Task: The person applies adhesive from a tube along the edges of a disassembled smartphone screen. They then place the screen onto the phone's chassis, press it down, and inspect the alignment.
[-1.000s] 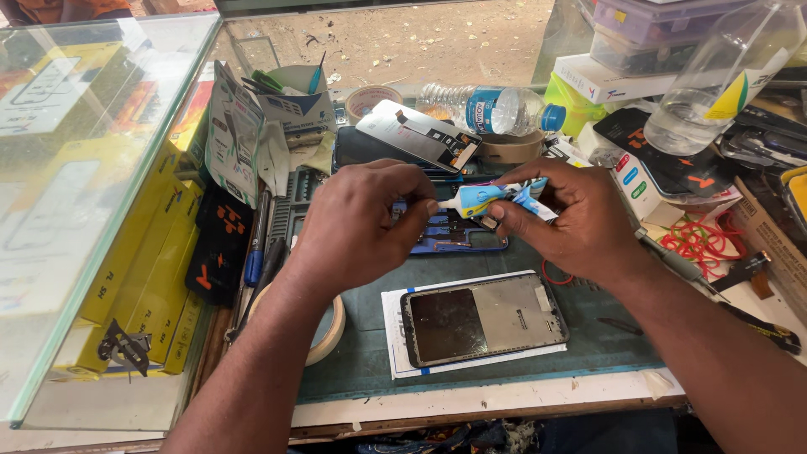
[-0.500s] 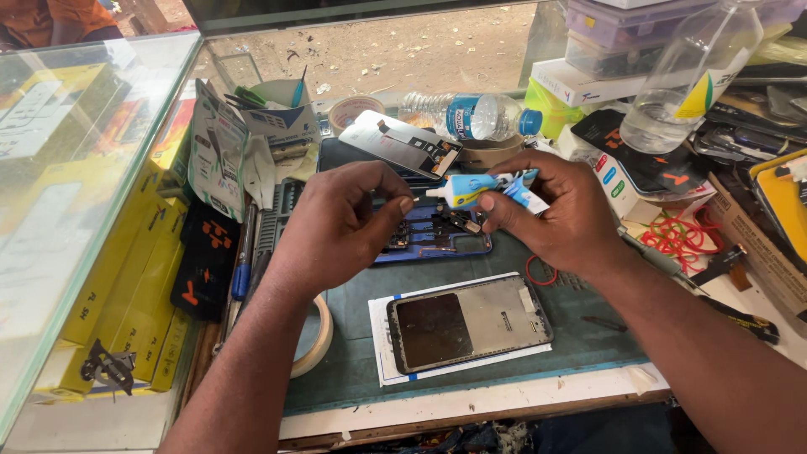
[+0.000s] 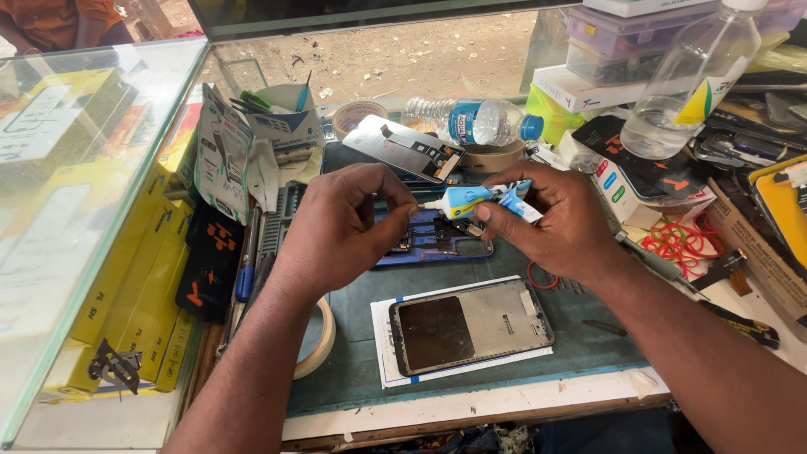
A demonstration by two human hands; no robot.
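Observation:
My right hand [image 3: 561, 225] grips a small blue and yellow glue tube [image 3: 472, 199], nozzle pointing left. My left hand [image 3: 343, 225] has its fingertips pinched at the tube's white tip, just above an opened blue phone body [image 3: 437, 240] lying on the green work mat [image 3: 353, 353]. Nearer to me on the mat lies a phone screen frame [image 3: 469, 324] on a white sheet, untouched by either hand.
A loose display panel [image 3: 402, 148] leans behind the hands. A plastic water bottle [image 3: 471, 122], tape rolls [image 3: 318, 340], a clear bottle [image 3: 691, 80], stacked boxes and red rubber bands [image 3: 683, 240] crowd the right. Yellow boxes [image 3: 126, 277] and a glass counter [image 3: 76, 168] are left.
Both hands stay together at the tube's tip over the blue phone body; they have shifted slightly, and the camera view has tilted a little.

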